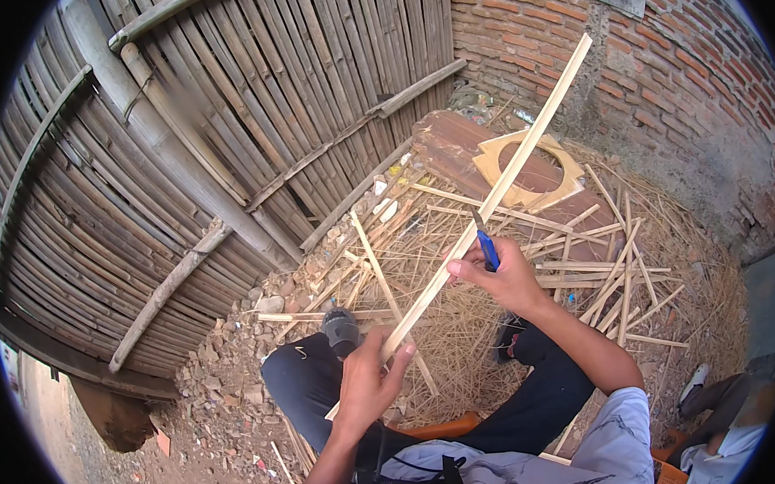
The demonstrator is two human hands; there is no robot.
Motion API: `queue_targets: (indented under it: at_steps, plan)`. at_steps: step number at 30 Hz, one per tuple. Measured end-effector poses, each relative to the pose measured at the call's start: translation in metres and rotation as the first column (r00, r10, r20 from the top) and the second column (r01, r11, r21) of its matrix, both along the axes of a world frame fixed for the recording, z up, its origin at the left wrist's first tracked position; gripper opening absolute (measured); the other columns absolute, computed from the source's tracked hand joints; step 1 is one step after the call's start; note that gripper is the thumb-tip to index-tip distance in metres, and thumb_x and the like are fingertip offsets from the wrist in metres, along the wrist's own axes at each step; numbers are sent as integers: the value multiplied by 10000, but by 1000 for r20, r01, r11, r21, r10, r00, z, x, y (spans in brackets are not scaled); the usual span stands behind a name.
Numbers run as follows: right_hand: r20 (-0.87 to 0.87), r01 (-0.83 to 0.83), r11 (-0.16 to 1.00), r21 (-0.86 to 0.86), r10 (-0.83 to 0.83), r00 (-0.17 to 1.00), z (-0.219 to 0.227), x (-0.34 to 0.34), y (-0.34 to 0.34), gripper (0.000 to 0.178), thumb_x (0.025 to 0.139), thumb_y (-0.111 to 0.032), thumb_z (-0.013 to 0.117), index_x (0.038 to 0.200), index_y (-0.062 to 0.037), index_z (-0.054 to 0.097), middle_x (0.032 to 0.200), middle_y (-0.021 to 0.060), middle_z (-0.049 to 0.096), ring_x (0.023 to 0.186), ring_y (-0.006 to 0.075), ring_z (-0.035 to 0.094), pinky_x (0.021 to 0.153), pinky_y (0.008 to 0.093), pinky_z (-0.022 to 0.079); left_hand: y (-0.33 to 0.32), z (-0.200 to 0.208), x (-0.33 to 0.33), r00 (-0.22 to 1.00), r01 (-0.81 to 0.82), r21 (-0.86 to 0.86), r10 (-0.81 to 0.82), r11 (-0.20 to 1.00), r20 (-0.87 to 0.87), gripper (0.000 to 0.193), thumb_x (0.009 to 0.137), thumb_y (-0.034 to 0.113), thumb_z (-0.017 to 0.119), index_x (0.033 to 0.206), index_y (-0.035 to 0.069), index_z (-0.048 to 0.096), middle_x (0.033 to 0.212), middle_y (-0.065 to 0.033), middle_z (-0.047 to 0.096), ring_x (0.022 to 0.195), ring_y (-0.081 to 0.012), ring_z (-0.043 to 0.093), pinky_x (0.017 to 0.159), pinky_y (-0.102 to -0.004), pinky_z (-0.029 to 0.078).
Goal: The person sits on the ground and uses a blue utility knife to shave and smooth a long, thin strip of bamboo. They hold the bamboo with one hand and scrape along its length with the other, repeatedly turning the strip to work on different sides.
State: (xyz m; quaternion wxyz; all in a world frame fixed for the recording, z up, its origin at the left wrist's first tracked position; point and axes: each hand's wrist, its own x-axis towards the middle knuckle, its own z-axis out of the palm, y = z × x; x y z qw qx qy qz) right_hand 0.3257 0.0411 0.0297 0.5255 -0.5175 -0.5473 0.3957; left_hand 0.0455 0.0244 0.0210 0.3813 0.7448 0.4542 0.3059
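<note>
A long pale bamboo strip [533, 136] slants from my lap up toward the brick wall. Near its lower end, my left hand [370, 377] is closed round it, thumb on the near side. Farther up, my right hand [500, 270] grips a blue utility knife [488, 250], its dark blade lying against the strip's edge. The thumb of that hand also presses on the strip, and its other fingers are partly hidden behind it.
Loose strips [618, 280] lie across a heap of shavings [461, 351]. Behind are a brown board [445, 144] and a cardboard piece with a round hole [575, 177]. A bamboo fence [264, 87] stands left, a brick wall [694, 74] right. Another person's leg [708, 399] shows at right.
</note>
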Motion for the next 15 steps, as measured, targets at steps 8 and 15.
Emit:
queue_targets:
  at_steps: [8, 15]
  plan:
    - [367, 32, 971, 237, -120, 922, 5, -6, -12, 357, 1026, -385, 752, 1048, -29, 743, 818, 107, 748, 736, 193, 741, 651, 343, 541, 8, -7, 9, 995, 17, 49, -22, 999, 94, 258, 1025, 207, 788, 1132, -17, 718, 758, -140, 709, 620, -200, 638, 626, -367, 505]
    - [623, -103, 906, 410, -195, 758, -9, -45, -30, 315, 1005, -352, 772, 1055, -45, 726, 885, 117, 748, 704, 313, 748, 590, 398, 566, 5, 4, 22, 957, -12, 54, -4, 998, 290, 252, 1025, 161, 780, 1184, -25, 720, 829, -132, 731, 706, -138, 632, 670, -332, 512]
